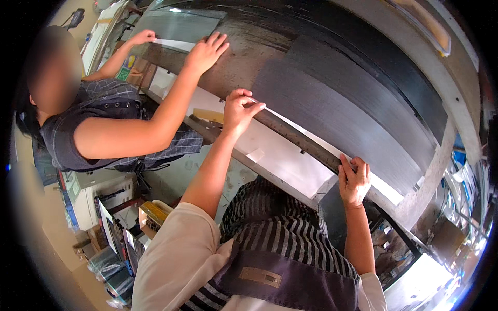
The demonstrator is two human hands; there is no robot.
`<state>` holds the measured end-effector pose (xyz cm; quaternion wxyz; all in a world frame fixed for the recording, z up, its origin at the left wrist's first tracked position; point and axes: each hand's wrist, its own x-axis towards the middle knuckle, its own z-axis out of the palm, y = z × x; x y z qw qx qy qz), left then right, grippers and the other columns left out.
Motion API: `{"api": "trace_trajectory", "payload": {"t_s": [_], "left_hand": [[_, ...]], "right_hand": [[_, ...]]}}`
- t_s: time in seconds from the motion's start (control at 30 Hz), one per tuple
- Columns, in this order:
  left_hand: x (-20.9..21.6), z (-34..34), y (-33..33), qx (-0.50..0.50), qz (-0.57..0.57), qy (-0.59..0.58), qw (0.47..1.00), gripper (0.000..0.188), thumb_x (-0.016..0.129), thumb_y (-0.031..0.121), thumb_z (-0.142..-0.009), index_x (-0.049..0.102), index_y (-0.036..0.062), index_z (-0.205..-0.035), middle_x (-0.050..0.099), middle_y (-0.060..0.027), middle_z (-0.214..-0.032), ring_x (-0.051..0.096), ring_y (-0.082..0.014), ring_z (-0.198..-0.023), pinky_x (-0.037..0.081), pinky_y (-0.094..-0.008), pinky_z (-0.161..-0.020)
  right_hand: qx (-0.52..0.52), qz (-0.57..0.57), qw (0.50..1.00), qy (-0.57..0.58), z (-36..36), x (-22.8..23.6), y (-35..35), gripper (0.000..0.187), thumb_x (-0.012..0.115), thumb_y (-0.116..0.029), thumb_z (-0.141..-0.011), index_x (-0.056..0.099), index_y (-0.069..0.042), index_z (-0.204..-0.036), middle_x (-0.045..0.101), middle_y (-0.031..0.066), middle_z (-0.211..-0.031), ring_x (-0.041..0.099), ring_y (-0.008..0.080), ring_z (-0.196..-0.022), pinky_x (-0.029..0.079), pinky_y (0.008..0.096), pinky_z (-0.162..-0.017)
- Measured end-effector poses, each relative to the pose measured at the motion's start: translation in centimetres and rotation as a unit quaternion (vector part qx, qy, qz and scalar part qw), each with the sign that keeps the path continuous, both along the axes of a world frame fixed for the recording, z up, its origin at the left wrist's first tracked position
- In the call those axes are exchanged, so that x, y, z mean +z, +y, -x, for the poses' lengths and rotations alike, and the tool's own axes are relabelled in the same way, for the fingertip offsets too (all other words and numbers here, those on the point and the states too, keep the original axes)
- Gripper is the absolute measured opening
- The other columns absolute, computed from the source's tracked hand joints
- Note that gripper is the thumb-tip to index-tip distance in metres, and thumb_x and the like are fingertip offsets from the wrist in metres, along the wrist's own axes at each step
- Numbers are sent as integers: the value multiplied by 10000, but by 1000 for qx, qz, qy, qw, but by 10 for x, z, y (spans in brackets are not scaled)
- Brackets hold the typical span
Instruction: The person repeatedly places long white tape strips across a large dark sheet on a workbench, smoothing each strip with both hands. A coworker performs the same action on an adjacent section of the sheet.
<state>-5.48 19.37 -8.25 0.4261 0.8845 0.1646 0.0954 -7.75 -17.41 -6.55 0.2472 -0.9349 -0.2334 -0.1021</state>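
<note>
A long dark grey sheet (342, 103) lies on the worktable in front of me. Along its near edge runs a narrow white strip (381, 187). My left hand (240, 113) pinches the strip's left end between thumb and fingertips. Farther right, my right hand (354, 182) is closed at the same strip, thumb and index finger together at the edge and the other fingers bent. Whether strip and sheet are joined I cannot tell. Below the strip is the table's dark front edge (295, 137), with a white panel (282, 155) nearer my body.
At the left a co-worker's two hands (207, 52) rest by a glossy grey-green sheet (181, 25) with another white strip (175, 44). A pale frame (459, 103) curves round the table's right. Boxes (153, 213) and rolled bundles (111, 269) stand lower left; clutter fills the right.
</note>
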Motion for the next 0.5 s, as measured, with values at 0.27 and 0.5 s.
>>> {"api": "trace_trajectory", "payload": {"t_s": [0.27,0.5], "left_hand": [[3,-1,1,16,7,-18,1000,162,818,141,-704,718,23,-751,538,-41,-1031,574,-130,-872,497,-276,-719],[8,-3,-1,39,-35,-4,999,370,855,145,-631,645,56,-922,512,-46,-1008,531,-153,-883,486,-298,-754]], "right_hand": [[2,14,1000,-7,-2,-5,-1,274,689,-160,-784,721,-138,-1054,521,48,-946,533,213,-793,467,357,-703],[-6,14,1000,3,0,-6,-4,273,694,-145,-777,721,-146,-1048,520,41,-932,531,211,-782,464,355,-695]]}}
